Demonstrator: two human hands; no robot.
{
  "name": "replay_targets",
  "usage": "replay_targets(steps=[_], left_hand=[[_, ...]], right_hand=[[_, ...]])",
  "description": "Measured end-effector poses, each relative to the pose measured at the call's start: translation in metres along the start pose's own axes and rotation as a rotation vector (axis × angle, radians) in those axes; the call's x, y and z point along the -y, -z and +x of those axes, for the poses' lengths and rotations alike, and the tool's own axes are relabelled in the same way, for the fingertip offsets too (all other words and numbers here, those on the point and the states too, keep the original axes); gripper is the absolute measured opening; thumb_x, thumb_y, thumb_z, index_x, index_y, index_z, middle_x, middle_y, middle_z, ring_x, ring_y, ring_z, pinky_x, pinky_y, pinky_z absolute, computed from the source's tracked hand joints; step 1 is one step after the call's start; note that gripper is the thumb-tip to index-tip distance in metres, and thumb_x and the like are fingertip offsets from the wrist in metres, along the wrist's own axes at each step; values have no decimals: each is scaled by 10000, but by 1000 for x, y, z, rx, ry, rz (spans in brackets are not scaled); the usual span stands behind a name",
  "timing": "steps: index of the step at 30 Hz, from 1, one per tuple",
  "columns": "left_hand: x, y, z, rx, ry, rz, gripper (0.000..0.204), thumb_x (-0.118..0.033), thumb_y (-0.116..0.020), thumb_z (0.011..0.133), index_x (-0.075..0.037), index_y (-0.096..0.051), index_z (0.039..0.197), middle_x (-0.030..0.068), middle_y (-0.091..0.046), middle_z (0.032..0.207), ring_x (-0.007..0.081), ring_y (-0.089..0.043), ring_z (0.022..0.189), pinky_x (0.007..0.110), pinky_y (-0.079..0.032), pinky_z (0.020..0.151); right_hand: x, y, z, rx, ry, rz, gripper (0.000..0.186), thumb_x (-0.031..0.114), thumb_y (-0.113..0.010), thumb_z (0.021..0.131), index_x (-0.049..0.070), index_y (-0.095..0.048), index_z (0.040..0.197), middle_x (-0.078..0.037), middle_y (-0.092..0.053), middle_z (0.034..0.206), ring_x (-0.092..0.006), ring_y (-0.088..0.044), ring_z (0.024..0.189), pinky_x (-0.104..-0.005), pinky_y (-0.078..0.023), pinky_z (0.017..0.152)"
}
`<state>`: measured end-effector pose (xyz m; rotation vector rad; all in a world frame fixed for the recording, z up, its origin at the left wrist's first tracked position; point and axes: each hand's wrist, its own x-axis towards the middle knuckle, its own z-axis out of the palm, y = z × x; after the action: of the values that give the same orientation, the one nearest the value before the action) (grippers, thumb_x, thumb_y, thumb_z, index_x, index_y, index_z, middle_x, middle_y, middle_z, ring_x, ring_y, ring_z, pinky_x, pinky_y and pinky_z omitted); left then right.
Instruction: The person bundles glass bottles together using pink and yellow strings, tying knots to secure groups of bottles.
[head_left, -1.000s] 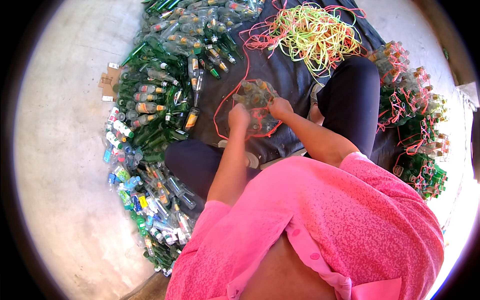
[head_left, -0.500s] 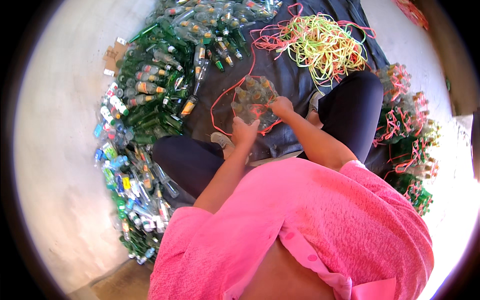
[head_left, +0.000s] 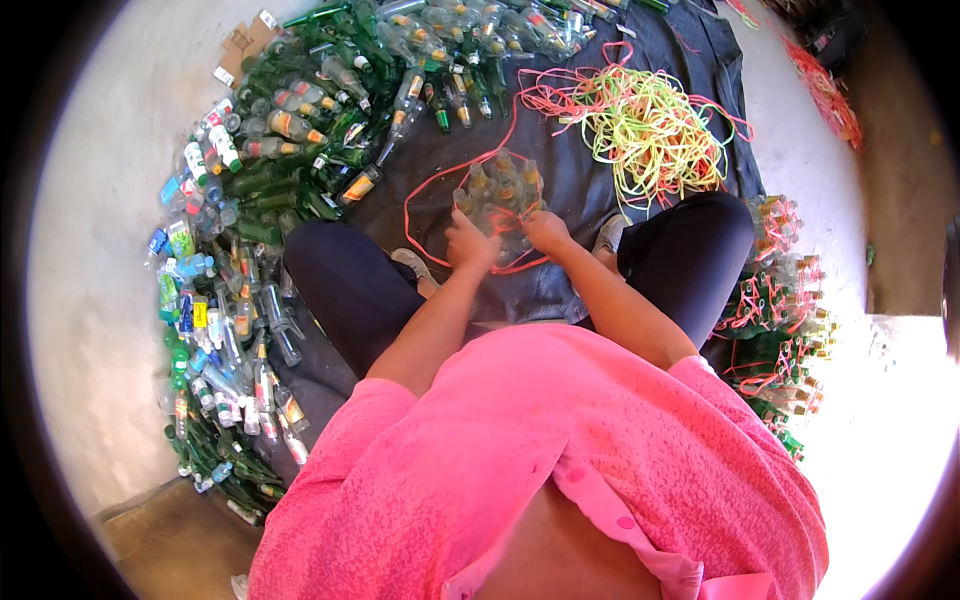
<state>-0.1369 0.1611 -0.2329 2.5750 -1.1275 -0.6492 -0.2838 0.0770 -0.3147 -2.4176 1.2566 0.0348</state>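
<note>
Fingers of the left hand curl shut over the near edge of the bottle bundle, and the right hand pinches in at the bundle's other near corner, closed around the red cord. Exactly how the fingertips sit is hard to make out; they are small here and tucked under the knuckles, so which strand each hand pins is unclear. The bundle's underside is hidden too.

That bundle sits on the dark cloth on the floor, between the person's knees and just ahead of both hands. It is a tight cluster of small clear bottles standing with their caps up, glassy and pale, with red cord crossing over them and looping out to the left.

To the left a bottle heap, green and clear, spreads along the cloth's edge. Beyond lies a cord tangle, yellow and pink. On the right, tied bundles stack up, partly cut off behind the knee.
</note>
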Motion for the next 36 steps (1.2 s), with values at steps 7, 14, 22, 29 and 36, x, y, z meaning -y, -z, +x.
replay_targets(steps=[7,14,22,29,36], left_hand=[[26,28,42,-103,-272,-73,680,-27,-633,774,-194,-415,1396,189,-567,1221,398,-611,1043,475,-503,859],[32,32,54,-57,-198,-7,392,-120,-572,859,-91,-497,1242,192,-587,1158,392,-622,1013,483,-515,812],[25,29,9,-132,-490,124,183,-123,-600,830,-63,-600,1003,184,-560,1091,372,-615,956,483,-515,811],[37,12,2,-21,-530,55,247,-172,-680,795,-100,-618,1023,149,-602,1037,357,-620,971,471,-512,803],[37,2,3,-65,-547,61,186,-189,-616,840,-79,-591,987,155,-613,1021,370,-647,908,485,-520,763]], right_hand=[[60,3,-20,-108,51,491,271,266,-541,885,32,-676,902,-232,-658,935,-412,-631,912,-470,-495,792],[69,-4,-26,-132,-59,528,234,222,-536,867,25,-662,879,-250,-649,904,-439,-619,901,-494,-486,779],[62,-9,-40,-106,15,441,199,173,-492,879,17,-614,861,-256,-642,867,-455,-618,850,-523,-479,743],[66,-9,-42,-56,-56,417,222,165,-491,867,18,-652,907,-267,-660,897,-455,-631,884,-528,-484,794],[58,-11,-49,-96,27,285,162,171,-499,895,43,-598,896,-234,-652,848,-432,-638,804,-517,-500,694]])
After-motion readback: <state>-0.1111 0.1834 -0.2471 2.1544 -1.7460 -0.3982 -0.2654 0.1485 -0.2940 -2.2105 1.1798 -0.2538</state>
